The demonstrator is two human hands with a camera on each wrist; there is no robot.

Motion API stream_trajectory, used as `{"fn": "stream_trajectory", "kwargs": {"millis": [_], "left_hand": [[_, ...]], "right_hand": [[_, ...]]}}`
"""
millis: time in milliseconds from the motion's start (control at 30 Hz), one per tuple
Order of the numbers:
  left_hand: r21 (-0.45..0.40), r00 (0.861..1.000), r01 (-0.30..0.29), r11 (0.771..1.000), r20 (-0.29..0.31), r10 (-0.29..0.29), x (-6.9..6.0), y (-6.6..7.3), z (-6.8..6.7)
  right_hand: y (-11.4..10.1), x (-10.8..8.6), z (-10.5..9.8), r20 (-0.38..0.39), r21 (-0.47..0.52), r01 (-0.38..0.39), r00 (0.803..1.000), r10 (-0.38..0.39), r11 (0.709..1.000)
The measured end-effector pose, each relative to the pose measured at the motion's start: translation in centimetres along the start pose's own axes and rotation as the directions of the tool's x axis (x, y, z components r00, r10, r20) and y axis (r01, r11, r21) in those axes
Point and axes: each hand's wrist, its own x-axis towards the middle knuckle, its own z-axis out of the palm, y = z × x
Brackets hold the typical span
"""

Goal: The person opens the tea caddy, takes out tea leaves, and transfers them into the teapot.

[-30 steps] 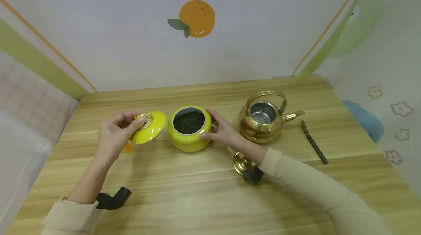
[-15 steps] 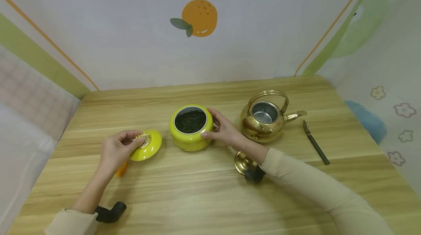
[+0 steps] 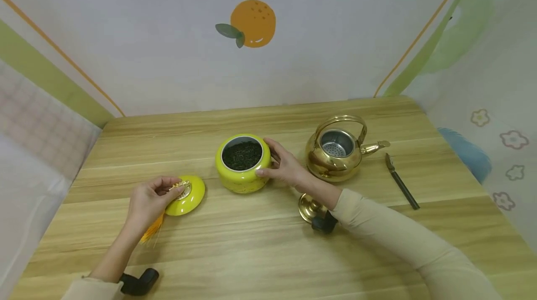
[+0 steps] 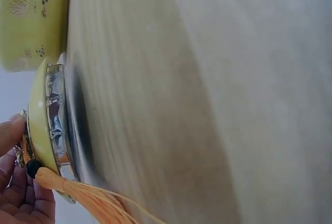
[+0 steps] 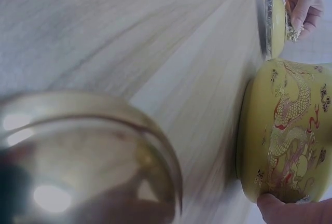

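We see wood-grain surface [image 3: 235,253], w/ round, mirror-shiny gold kettle [image 3: 333,167] on it. Left of it, squat, glossy, dragon-painted yellow jar [image 3: 241,181] stands; our right grip [image 3: 283,164] is clamped round its side. Nr jar, our left grip [image 3: 152,197] pinches gold knob [image 3: 185,189] of domed yellow lid [image 3: 194,198]. Smaller: dark crinkled leaves [image 3: 242,156] in jar, thready orange tassel [image 3: 153,229] by lid.

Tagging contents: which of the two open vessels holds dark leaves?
The yellow jar, gripped by the right hand: dark leaves nearly fill its mouth. The gold kettle shows a bare perforated strainer instead.
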Motion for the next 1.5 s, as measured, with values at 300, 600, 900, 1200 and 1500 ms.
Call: {"fn": "stream_trajectory", "kwargs": {"millis": [300,600,900,1200,1500], "left_hand": [[-0.008,1.0,-0.014,1.0,-0.02,0.014,-0.2,-0.1,0.3],[0.011,1.0,-0.006,1.0,-0.019,0.006,-0.3,-0.4,0.5],[0.007,1.0,-0.011,1.0,0.022,0.011,-0.3,-0.4,0.4],[-0.037,0.994,-0.033,0.999,0.1,0.037,0.0,0.7,-0.3],[-0.206,0.983,-0.046,0.977,0.164,0.081,1.3,2.8,-0.3]], "right_hand": [[0.2,0.1,0.0,0.003,0.009,0.004,1.0,-0.004,1.0],[0.0,0.0,0.1,0.004,0.02,-0.002,1.0,0.002,1.0],[-0.2,-0.1,0.1,0.007,0.016,0.001,1.0,-0.002,1.0],[-0.1,-0.3,-0.2,0.012,-0.071,-0.001,1.0,0.002,0.997],[-0.4,-2.8,-1.4,-0.081,-0.285,0.051,0.994,-0.077,0.957]]}}
